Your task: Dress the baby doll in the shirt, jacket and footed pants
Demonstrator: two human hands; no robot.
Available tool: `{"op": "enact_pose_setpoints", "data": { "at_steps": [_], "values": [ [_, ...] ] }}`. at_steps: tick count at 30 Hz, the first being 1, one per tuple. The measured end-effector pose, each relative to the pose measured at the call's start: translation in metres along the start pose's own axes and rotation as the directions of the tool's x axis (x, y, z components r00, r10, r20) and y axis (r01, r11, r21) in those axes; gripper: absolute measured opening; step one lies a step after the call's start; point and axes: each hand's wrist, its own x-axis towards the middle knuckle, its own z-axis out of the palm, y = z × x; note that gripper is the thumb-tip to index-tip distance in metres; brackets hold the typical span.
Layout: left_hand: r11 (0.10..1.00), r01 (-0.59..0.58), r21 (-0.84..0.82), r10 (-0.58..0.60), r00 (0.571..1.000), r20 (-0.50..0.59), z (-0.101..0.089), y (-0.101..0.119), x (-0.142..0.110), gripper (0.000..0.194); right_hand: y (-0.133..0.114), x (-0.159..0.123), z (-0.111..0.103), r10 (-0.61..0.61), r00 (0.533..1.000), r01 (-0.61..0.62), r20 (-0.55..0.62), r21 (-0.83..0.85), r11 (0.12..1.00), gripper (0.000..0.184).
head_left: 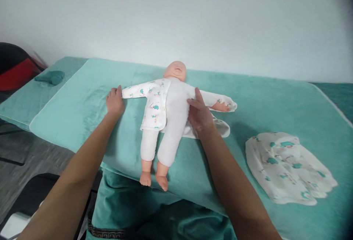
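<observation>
From where I sit, the head view shows me a bald baby doll with a white cloth body (176, 104) lying face up on a pale green plush bed cover (275, 107). Taking the doll's middle as my clock centre, its head is at 12 and its bare feet near 7. A white cotton jacket with green and red prints (153, 109) covers the chest toward 9; more of it spreads beneath the doll toward 4. At 9 I have the left hand (115, 101), fingers curled at the cuff; I can't tell whether they grip it. At 3 I have the right hand (200, 117) by the doll's flank, thumb and forefinger wide apart, lower fingers hidden. At 4 lies a bunched white printed cloth (289, 168); near 9:30, a black and red chair (16, 72).
</observation>
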Motion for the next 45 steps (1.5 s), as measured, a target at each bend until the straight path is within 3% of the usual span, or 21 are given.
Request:
{"op": "enact_pose_setpoints", "data": {
  "at_steps": [4,9,11,15,21,28,31,36,40,43,45],
  "values": [
    [0.996,0.023,-0.089,-0.029,0.998,-0.059,0.003,-0.003,-0.007,0.062,0.001,0.001,0.002,-0.011,1.0,0.011,-0.001,-0.009,1.0,0.109],
    [0.978,-0.078,-0.195,0.042,0.982,-0.182,-0.004,0.007,-0.047,0.06,0.002,0.004,0.002,-0.041,0.999,0.042,0.017,-0.058,0.997,0.116],
    [0.957,-0.157,-0.244,0.122,0.981,-0.151,-0.009,0.016,-0.07,0.055,0.003,0.004,0.002,-0.046,0.999,0.047,0.024,-0.069,0.996,0.119],
    [0.895,-0.276,-0.351,0.302,0.953,0.02,-0.018,0.033,-0.117,0.049,0.004,0.004,0.0,-0.063,0.998,0.066,0.029,-0.099,0.993,0.12],
    [0.79,-0.273,-0.548,0.33,0.944,0.006,-0.025,0.046,-0.162,0.053,0.005,0.006,-0.001,-0.06,0.998,0.063,0.028,-0.129,0.99,0.117],
    [0.795,-0.214,-0.567,0.261,0.965,0.002,-0.027,0.051,-0.164,0.019,0.002,0.002,0.002,-0.039,0.999,0.041,0.018,-0.126,0.991,0.121],
    [0.766,-0.233,-0.6,0.238,0.969,-0.073,-0.032,0.051,-0.173,0.014,0.002,0.002,0.002,-0.042,0.999,0.046,0.034,-0.127,0.991,0.119],
    [0.721,-0.362,-0.591,0.283,0.932,-0.227,-0.042,0.055,-0.179,0.009,0.003,0.002,0.001,-0.037,0.999,0.042,0.033,-0.14,0.989,0.118],
    [0.725,-0.36,-0.587,0.191,0.924,-0.331,-0.058,0.081,-0.154,0.012,0.003,0.003,0.001,-0.041,0.999,0.046,0.035,-0.159,0.986,0.12],
    [0.735,-0.314,-0.601,0.202,0.948,-0.248,-0.07,0.116,-0.121,0.018,0.003,0.004,-0.001,-0.042,0.998,0.049,0.039,-0.186,0.981,0.12],
    [0.79,-0.264,-0.554,0.204,0.964,-0.169,-0.074,0.139,-0.098,0.025,0.003,0.004,-0.003,-0.036,0.998,0.044,0.043,-0.203,0.978,0.119]
  ]
}}
